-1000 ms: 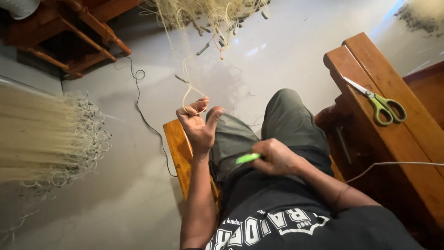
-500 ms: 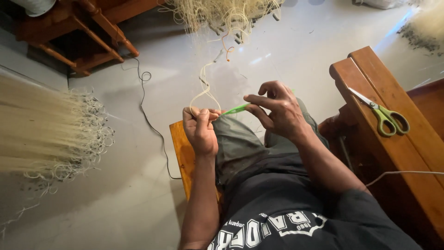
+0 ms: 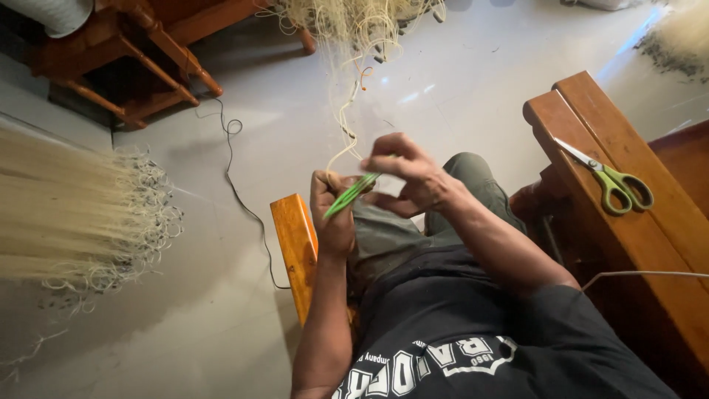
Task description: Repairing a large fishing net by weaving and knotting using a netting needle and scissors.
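Moved: right hand point(image 3: 413, 181) has come across and up since half a second ago, now just above the left hand point(image 3: 334, 214); the two nearly touch in front of the knee.
Right hand: closed, fingertips pinching the top of a slim green tool point(image 3: 351, 196), which slants down toward the left fist.
Left hand: fisted around the pale fibre strand point(image 3: 347, 125); the tool's lower end crosses its knuckles.
Strand: runs up from the left fist in a loose loop to the tangle of fibres point(image 3: 347, 22) lying on the floor at the top edge of view.
Step in hand: looks like working the tool tip into the loop at the fist, a knotting or threading stroke, about midway through.
Next move calls for: a firm left grip to keep the loop open, and a short, steady pull with the tool so the thin strand doesn't slip off.
Scissors point(image 3: 613, 181): green-handled, lying untouched on the wooden worktop point(image 3: 650, 251) at the right, well apart from both hands.
Fibre bundle point(image 3: 66, 214): big pale sheaf on the floor at the left edge.
Cable point(image 3: 240, 185): dark, snaking over the floor beside the wooden seat edge point(image 3: 295, 244).
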